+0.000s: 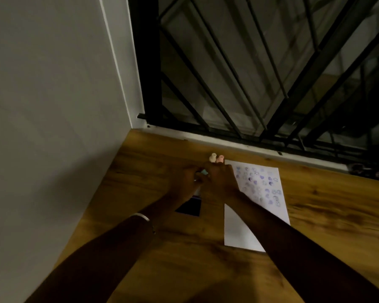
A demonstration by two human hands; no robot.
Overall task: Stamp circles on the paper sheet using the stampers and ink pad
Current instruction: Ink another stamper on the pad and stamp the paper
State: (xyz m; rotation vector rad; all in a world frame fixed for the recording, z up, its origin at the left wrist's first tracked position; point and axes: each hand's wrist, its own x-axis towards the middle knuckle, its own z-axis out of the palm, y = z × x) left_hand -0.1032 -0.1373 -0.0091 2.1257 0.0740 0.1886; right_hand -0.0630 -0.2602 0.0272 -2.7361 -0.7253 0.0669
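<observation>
A: Head view: I see both hands meeting over a wood table (162,254), left hand (185,182) and right hand (220,180) pinching a small pale blue stamper (204,172).

B: And the paper?

A: Paper (239,232) lies just right, stamped; ink pad (189,207) under my left wrist; two stampers (216,159) beyond.

Both arms reach out from the near edge, forearms angling inward toward each other. The left hand (184,180) and right hand (220,179) meet at the far end, fingers curled and pressed close together, knuckles up. Whether they grip anything between them is too dark and blurred to tell. A pale bangle (141,216) circles the left forearm. The right forearm runs long and straight, bare to the near right corner.
</observation>
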